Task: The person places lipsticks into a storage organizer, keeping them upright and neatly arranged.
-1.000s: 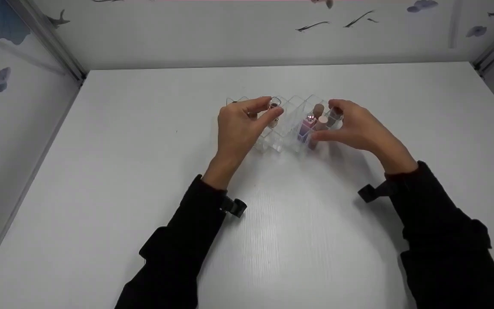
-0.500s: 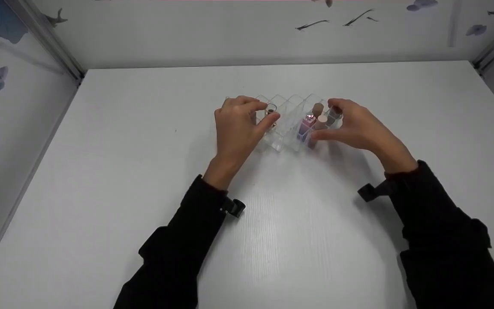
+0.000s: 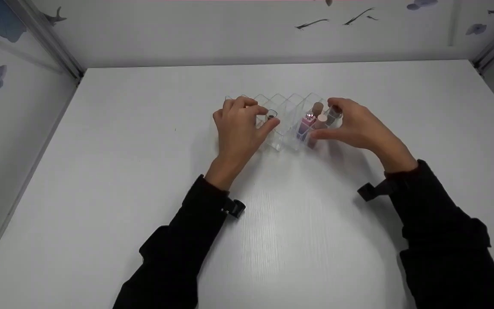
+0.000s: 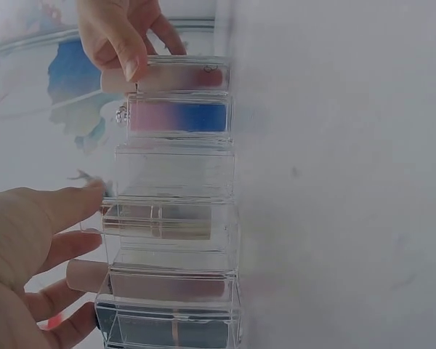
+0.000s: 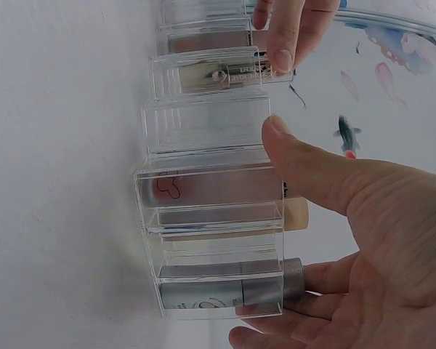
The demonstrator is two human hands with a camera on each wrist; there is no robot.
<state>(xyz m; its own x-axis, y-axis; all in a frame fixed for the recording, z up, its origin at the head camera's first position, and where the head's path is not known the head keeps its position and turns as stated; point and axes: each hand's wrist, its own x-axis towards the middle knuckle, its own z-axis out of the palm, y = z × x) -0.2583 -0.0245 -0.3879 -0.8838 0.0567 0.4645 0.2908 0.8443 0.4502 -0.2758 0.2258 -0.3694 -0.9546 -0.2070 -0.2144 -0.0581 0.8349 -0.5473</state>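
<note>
A clear lipstick organizer [image 3: 290, 112] with rows of slots stands on the white table. My left hand [image 3: 239, 124] pinches a clear-capped lip gloss tube [image 3: 271, 114] between thumb and index finger; in the left wrist view this tube [image 4: 160, 220] sits down in its slot. At the organizer's right end, my right hand [image 3: 356, 125] grips it, thumb at the front and fingers behind. Near that thumb stand a pink-and-blue tube [image 3: 305, 125] and a pink-capped tube [image 3: 320, 121]. A grey-capped tube [image 5: 269, 283] lies by the right fingers. My left hand hides the organizer's left part in the head view.
The white table [image 3: 247, 240] stretches in front of the organizer and to both sides. White panels [image 3: 187, 34] with flower and fish prints rise behind and at the sides. A dark tube [image 4: 167, 327] stands in the organizer's left end.
The lip gloss tube has gone lower into its slot, with the left thumb and index finger following it down. The right hand keeps its place on the organizer.
</note>
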